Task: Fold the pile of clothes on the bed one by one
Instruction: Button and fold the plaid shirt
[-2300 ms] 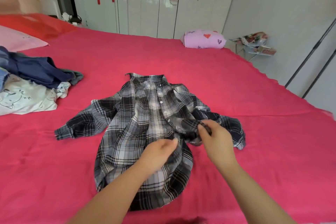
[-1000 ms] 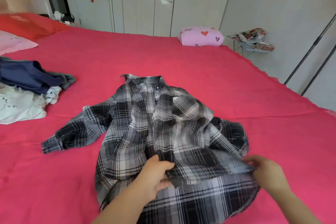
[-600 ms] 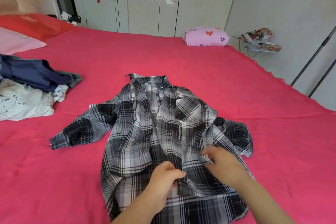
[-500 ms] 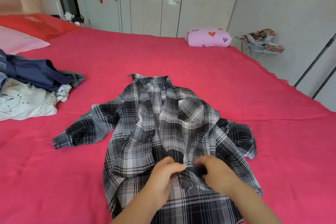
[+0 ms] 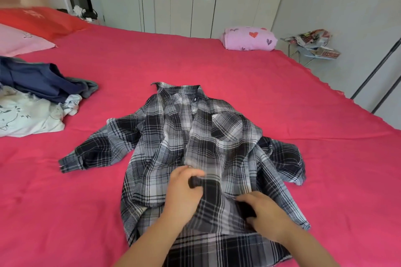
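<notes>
- While the left hand (image 5: 184, 190) curls round a fold of the plaid shirt (image 5: 195, 136), knuckles up,
- right of this grip, the right hand (image 5: 264, 212) pinches the same shirt, palm down.

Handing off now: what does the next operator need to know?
Left hand grips the plaid shirt at its front edge; right hand pinches the front panel nearer the hem. Shirt lies front up on the red bed, collar away, one sleeve spread, the other bunched. Done: shirt laid out. Left: straighten, fold it, then the navy garment and white cartoon-print garment heaped on the left.
</notes>
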Tool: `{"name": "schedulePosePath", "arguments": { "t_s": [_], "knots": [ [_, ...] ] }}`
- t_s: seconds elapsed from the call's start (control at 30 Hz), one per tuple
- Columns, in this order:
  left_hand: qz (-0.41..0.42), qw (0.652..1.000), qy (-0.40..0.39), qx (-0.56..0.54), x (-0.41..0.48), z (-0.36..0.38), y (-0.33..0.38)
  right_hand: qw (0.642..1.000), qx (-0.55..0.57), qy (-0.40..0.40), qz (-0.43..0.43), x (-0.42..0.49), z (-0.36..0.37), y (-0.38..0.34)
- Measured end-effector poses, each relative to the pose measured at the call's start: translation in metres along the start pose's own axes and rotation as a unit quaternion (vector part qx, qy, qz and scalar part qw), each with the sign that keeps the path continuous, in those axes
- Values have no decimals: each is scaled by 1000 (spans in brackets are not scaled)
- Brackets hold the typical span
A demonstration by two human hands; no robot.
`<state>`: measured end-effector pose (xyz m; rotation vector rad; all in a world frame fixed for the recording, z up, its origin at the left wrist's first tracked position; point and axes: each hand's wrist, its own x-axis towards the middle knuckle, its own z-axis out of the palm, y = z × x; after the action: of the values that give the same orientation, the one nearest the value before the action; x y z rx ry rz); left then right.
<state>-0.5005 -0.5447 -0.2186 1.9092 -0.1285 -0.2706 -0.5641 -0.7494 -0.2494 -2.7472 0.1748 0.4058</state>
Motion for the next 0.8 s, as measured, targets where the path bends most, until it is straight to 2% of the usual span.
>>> {"name": "schedulePosePath", "arguments": {
  "t_s": [0.07,0.17,0.2,0.27,0.33,0.37,0.47,0.53,0.57,0.63,0.7,0.8],
  "knots": [
    [55,984,1,171,-9,-5,-13,998,-61,-5,8,-6,-1,5],
    [75,955,-36,285,-23,-3,-29,986,-157,-48,24,-19,-5,19],
    [82,952,-40,293,-25,-2,-31,985,-170,-27,14,-21,-5,22],
    [94,953,-40,285,-26,0,-31,983,-161,91,-13,-26,-8,30],
    [122,954,-35,273,-26,1,-30,974,-144,168,37,-35,-18,36],
    [141,952,-23,271,-26,0,-31,970,-148,180,74,-39,-24,41],
    [166,929,37,329,-25,-14,-39,956,-216,133,147,-47,-35,56],
    [148,905,69,392,-24,-28,-51,958,-247,74,126,-46,-35,54],
    [121,893,73,427,-23,-35,-58,961,-246,53,116,-45,-36,49],
    [69,876,74,472,-23,-48,-69,964,-233,63,113,-39,-38,30],
    [52,877,82,471,-23,-60,-76,975,-169,103,102,-29,-40,5],
    [52,878,86,468,-20,-76,-79,991,-43,127,27,-7,-32,-46]
  ]
}}
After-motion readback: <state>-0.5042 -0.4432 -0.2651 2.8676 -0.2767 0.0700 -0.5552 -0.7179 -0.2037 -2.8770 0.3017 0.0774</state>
